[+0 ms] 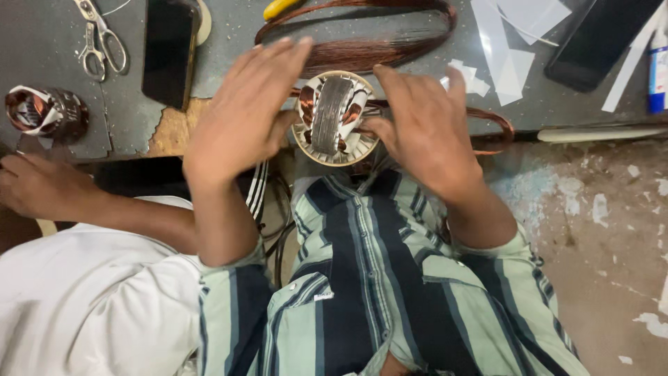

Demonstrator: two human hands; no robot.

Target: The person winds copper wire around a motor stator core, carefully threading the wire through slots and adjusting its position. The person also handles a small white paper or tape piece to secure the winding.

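Striped shirt [376, 278] nearest; hands [243, 118] [424, 132] spread, flanking stator [335, 118] at bench edge [174, 132]

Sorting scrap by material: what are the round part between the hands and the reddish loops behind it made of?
The round ribbed stator core looks like dull grey stacked steel with pale insulating liners in its slots. The reddish-brown wire loops look like glossy enamelled copper, in fine bundled strands.

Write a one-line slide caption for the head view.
Left hand and right hand flank a round motor core beside copper wire.
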